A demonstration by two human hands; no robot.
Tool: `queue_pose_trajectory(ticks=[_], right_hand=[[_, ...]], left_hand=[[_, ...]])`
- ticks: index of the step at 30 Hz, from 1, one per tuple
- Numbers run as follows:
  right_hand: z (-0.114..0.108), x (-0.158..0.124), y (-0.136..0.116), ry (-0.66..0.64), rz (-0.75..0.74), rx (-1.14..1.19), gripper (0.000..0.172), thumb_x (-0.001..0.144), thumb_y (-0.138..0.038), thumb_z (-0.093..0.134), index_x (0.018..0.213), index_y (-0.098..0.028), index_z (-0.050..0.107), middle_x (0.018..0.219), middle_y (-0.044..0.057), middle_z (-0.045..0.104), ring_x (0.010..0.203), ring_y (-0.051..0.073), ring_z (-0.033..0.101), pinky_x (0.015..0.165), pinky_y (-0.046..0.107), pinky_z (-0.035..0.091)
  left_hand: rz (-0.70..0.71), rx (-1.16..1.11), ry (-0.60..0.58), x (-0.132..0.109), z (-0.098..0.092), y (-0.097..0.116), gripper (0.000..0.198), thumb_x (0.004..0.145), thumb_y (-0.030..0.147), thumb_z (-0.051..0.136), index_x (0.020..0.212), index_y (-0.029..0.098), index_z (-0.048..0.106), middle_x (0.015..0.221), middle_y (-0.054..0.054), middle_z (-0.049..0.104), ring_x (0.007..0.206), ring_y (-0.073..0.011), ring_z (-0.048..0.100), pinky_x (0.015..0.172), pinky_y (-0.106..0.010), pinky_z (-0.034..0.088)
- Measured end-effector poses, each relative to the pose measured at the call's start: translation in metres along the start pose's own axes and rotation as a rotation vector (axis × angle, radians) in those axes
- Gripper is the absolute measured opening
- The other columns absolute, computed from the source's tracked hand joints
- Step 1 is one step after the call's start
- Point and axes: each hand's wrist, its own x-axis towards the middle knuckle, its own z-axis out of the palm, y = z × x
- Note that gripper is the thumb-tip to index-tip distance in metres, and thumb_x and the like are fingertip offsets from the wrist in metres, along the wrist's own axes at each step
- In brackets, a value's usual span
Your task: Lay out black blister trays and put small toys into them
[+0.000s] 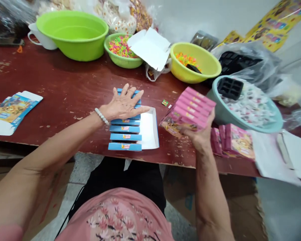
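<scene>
Nearest: pink floral shirt at the near edge of a dark red, scuffed table.

On the table in front, a row of slim blue cardboard boxes, ends up, along the left of a shallow white cardboard tray. Whether they sit inside it or overlap its edge cannot be told from here. Tray's right part bare. The row looks laid out; its near boxes show small gaps.

Left hand: palm down over the row's far end, fingers spread, gripping nothing.

Right hand: fingers and thumb clamped around a stack of pink printed cardboard boxes, held right of the tray. Judged by this, the pink stack is picked up but not set down. More pink printed boxes lie at the right, unplaced.

At far left, blue printed cartons, apart from the row.

Farther back: pale-blue plastic basin of wrapped pieces, yellow plastic bowl and small green basket of bright bits, large lime-green basin.
</scene>
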Motion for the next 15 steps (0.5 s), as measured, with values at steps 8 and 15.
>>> queue_pose_trajectory(ticks=[8,15], right_hand=[[0.007,-0.065,0.060,0.055,0.183,-0.026,0.132,0.057,-0.037,0.097,0.161,-0.027,0.016,0.165,0.018,0.035,0.152,0.037,0.041,0.128,0.061,0.028],[0.010,-0.055,0.051,0.131,0.143,-0.004,0.121,0.054,-0.035,0.097,0.155,-0.025,0.030,0.157,0.015,0.044,0.148,0.037,0.045,0.128,0.063,0.028]], left_hand=[[0.014,0.171,-0.040,-0.005,-0.001,0.003,0.088,0.098,0.073,0.046,0.168,0.024,0.024,0.174,-0.018,0.022,0.161,-0.0467,0.011,0.120,-0.081,0.009],[0.105,0.209,-0.064,-0.016,-0.007,-0.014,0.081,0.098,0.071,0.049,0.166,0.031,0.028,0.174,-0.012,0.025,0.161,-0.0410,0.014,0.124,-0.076,0.005]])
